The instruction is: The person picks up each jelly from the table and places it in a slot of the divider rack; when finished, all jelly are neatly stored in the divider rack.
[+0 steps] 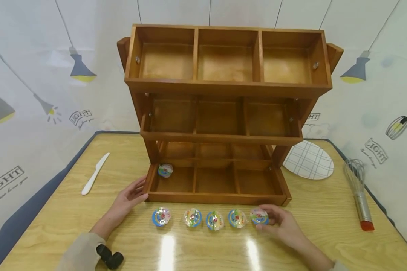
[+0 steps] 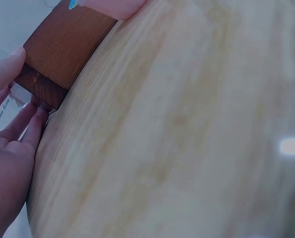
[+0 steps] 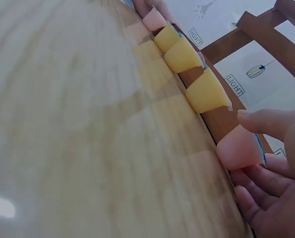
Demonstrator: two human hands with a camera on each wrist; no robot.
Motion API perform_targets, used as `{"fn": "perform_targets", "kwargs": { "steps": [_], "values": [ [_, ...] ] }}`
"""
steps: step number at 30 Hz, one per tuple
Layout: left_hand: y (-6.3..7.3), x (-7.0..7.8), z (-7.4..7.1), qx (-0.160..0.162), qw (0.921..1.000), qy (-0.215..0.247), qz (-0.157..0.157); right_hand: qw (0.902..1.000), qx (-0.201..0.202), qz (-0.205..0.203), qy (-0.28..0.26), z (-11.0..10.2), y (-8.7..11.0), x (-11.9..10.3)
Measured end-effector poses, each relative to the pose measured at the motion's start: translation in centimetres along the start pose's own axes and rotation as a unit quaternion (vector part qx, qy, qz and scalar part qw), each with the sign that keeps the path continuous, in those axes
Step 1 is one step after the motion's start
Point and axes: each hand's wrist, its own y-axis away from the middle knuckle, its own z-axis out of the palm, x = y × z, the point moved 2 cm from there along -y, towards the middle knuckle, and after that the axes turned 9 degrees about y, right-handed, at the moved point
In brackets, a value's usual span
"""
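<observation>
My right hand (image 1: 285, 227) grips a pink jelly cup (image 3: 240, 148) with a foil lid, thumb on one side and fingers on the other, at the right end of a row on the table. To its left stand several more: yellow jelly cups (image 1: 214, 220) in the middle and a pink one (image 1: 161, 216) at the far end. Another jelly cup (image 1: 165, 170) lies tilted in the bottom tier's left compartment of a three-tier wooden rack (image 1: 220, 198). My left hand (image 1: 127, 197) holds that rack's lower left front corner, thumb at the front and fingers along the side.
A white plastic knife (image 1: 95, 174) lies on the table (image 1: 118, 150) at the left. Right of the rack are a checked oval plate (image 1: 308, 160) and a whisk (image 1: 359, 192) with a red handle end. A printed curtain (image 1: 37, 113) surrounds the table's back and sides.
</observation>
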Motion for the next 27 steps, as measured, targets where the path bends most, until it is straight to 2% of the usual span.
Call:
{"fn": "perform_targets", "kwargs": {
  "steps": [5, 8, 11, 16, 20, 23, 27],
  "values": [
    [0.0, -0.3, 0.2, 0.004, 1.0000, -0.001, -0.005, 0.9991, -0.016, 0.036, 0.017, -0.9, -0.6, -1.0],
    [0.0, -0.3, 0.2, 0.005, 0.9998, -0.009, -0.015, 0.9991, -0.020, 0.023, 0.028, -1.1, -1.8, -2.5],
    [-0.1, -0.2, 0.0, 0.007, 0.9997, -0.018, -0.018, 0.9992, -0.033, -0.007, 0.021, -0.3, -4.0, -4.8],
    [0.0, 0.3, -0.5, 0.011, 0.9997, -0.021, -0.003, 0.9951, -0.093, -0.032, 0.006, 2.7, -9.8, -8.7],
    [0.0, 0.2, -0.4, 0.009, 0.9999, -0.012, 0.004, 0.9914, -0.129, -0.001, 0.024, 5.5, -14.2, -10.8],
    [0.0, 0.0, -0.2, 0.008, 0.9999, -0.005, 0.006, 0.9879, -0.148, 0.014, 0.042, 7.6, -16.5, -11.5],
    [0.0, -0.1, 0.1, 0.006, 1.0000, -0.001, 0.006, 0.9796, -0.185, 0.001, 0.079, 10.3, -18.1, -11.8]
  ]
}}
